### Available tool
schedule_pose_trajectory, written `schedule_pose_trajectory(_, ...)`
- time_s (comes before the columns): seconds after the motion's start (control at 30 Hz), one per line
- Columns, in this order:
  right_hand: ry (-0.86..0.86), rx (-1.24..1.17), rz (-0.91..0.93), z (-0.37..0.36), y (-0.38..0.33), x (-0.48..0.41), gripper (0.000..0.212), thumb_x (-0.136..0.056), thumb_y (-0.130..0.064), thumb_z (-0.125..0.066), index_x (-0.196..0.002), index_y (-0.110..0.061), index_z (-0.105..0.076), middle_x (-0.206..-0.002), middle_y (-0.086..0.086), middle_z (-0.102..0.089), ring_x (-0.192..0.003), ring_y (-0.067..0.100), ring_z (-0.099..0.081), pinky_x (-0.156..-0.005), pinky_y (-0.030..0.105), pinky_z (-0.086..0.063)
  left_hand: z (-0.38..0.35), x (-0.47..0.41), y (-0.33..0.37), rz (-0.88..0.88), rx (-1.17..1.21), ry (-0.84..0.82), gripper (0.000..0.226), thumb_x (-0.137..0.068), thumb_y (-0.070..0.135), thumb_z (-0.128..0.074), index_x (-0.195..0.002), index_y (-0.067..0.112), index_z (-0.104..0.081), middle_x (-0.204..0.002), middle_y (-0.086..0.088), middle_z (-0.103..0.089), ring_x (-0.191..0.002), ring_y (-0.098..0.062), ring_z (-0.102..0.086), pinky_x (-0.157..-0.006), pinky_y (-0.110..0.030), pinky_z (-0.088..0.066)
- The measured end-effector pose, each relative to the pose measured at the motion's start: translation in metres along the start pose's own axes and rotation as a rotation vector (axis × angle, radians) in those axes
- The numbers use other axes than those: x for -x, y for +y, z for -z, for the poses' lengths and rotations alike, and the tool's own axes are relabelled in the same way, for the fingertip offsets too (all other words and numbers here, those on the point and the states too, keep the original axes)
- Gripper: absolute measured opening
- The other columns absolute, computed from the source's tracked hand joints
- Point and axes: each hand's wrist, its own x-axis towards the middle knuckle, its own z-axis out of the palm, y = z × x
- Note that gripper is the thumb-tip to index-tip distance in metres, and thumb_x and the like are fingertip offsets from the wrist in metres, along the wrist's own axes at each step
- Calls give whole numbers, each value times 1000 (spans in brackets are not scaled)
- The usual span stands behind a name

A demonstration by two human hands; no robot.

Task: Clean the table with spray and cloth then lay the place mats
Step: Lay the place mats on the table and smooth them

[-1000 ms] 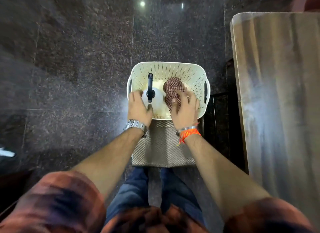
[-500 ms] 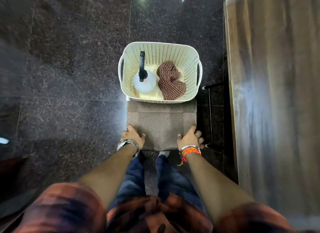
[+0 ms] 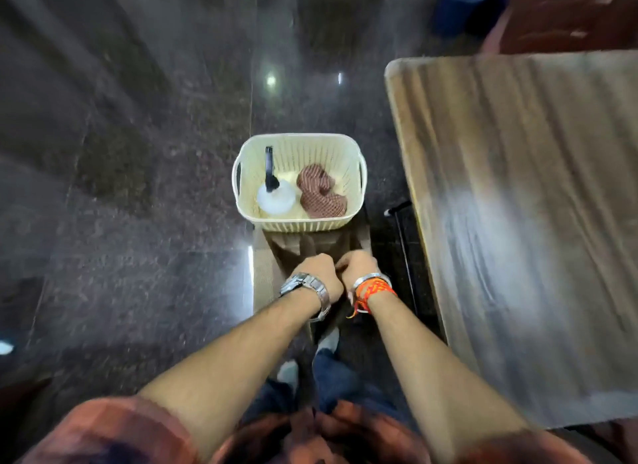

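Note:
A cream plastic basket (image 3: 299,139) stands in front of me on a low seat. Inside it a white spray bottle (image 3: 276,196) with a black trigger stands on the left, and a crumpled red checked cloth (image 3: 321,196) lies on the right. Brown woven place mats (image 3: 305,246) lie under the basket's near edge and are bunched up toward me. My left hand (image 3: 316,273) and my right hand (image 3: 359,265) are close together, fingers curled, gripping the mats' near edge. The wooden table (image 3: 518,194) lies to my right with nothing on it.
The floor (image 3: 121,152) is dark polished granite, open on the left. A thin black metal frame (image 3: 404,253) stands between the seat and the table. A blue object (image 3: 462,0) and dark wooden furniture (image 3: 569,18) are at the far right.
My hands left the bottle and cloth in the basket, took the mats' near corners, then came together at the middle, bunching the mats. The view pulled back from the basket.

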Motion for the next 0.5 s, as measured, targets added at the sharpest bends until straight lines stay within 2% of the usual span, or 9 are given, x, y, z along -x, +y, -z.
schedule_pose_trajectory(0.1, 67, -68, 38, 38, 6, 32, 21, -76, -9, -61, -87, -18, -75, -99, 4, -72, -94, 21, -66, -78, 19, -46, 28, 28, 18, -102, -31, -2, 28, -85, 18, -60, -107, 3, -68, -115, -20, -71, -107, -35, -68, -79, -32, -52)
schedule_pose_trajectory(0.17, 130, -118, 103, 64, 4, 58, 24, -73, -7, -61, -88, -18, -76, -92, 2, -72, -87, 16, -66, -78, 21, -48, 51, 52, 37, -200, -73, 39, 23, -86, 19, -58, -102, 5, -68, -109, -19, -71, -104, -35, -68, -76, -32, -52)
schedule_pose_trajectory(0.23, 192, -223, 166, 91, 2, 85, 24, -72, -3, -64, -87, -17, -76, -77, -3, -70, -68, 5, -63, -68, 20, -49, 75, 78, 56, -302, -85, 98, 14, -85, 18, -57, -87, 9, -68, -96, -15, -71, -93, -33, -69, -71, -30, -52)
schedule_pose_trajectory(0.3, 301, -346, 196, 118, 12, 117, 18, -72, -4, -73, -86, -15, -75, -68, -8, -65, -55, -3, -55, -59, 13, -44, 95, 103, 72, -374, -22, 134, 16, -79, 17, -57, -79, 12, -73, -90, -9, -75, -89, -29, -70, -75, -31, -57)
schedule_pose_trajectory(0.37, 386, -461, 213, 139, 30, 147, 15, -73, -7, -77, -84, -17, -74, -68, -12, -65, -56, -6, -55, -58, 7, -42, 111, 121, 86, -423, 70, 155, 20, -70, 16, -56, -77, 16, -75, -86, -6, -77, -89, -27, -72, -79, -33, -60)
schedule_pose_trajectory(0.4, 408, -530, 209, 147, 45, 162, 15, -74, -8, -77, -82, -19, -73, -69, -10, -66, -59, -3, -57, -60, 8, -43, 116, 129, 96, -458, 94, 157, 22, -69, 15, -56, -79, 13, -76, -85, -8, -77, -86, -26, -72, -77, -33, -59)
schedule_pose_trajectory(0.5, 472, -788, 204, 158, 86, 200, 19, -78, -3, -75, -80, -22, -72, -73, 1, -72, -65, 9, -64, -68, 22, -52, 125, 149, 127, -551, 152, 147, 17, -77, 4, -63, -74, 16, -74, -69, -4, -72, -66, -22, -65, -67, -29, -55)
